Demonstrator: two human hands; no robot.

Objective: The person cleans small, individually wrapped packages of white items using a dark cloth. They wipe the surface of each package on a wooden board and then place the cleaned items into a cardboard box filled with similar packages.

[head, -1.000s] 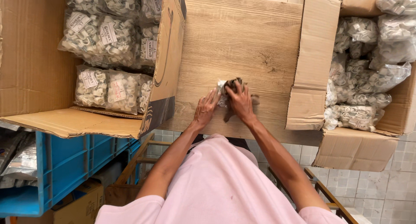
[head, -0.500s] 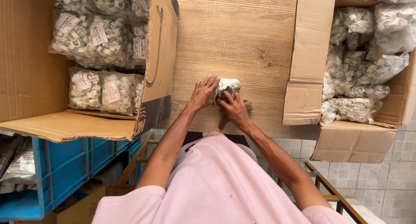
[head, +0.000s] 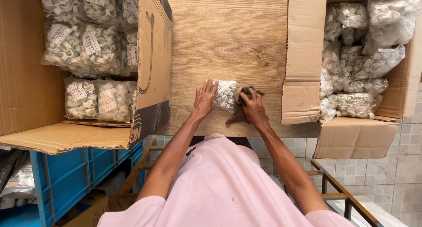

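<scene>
A clear plastic bag of small white clips (head: 225,95) lies on the wooden table (head: 228,38) near its front edge. My left hand (head: 205,98) presses flat against the bag's left side, fingers spread. My right hand (head: 253,106) grips a brown rag (head: 241,115) and holds it against the bag's right side.
An open cardboard box (head: 151,77) at the left holds several labelled bags of white clips (head: 96,99). Another open box (head: 303,77) at the right holds several unlabelled bags (head: 360,69). A blue crate (head: 66,174) and a metal frame (head: 338,194) stand below the table.
The rag has moved from on top of the bag to its right side, uncovering the bag. My left hand has slid up along the bag's left side.
</scene>
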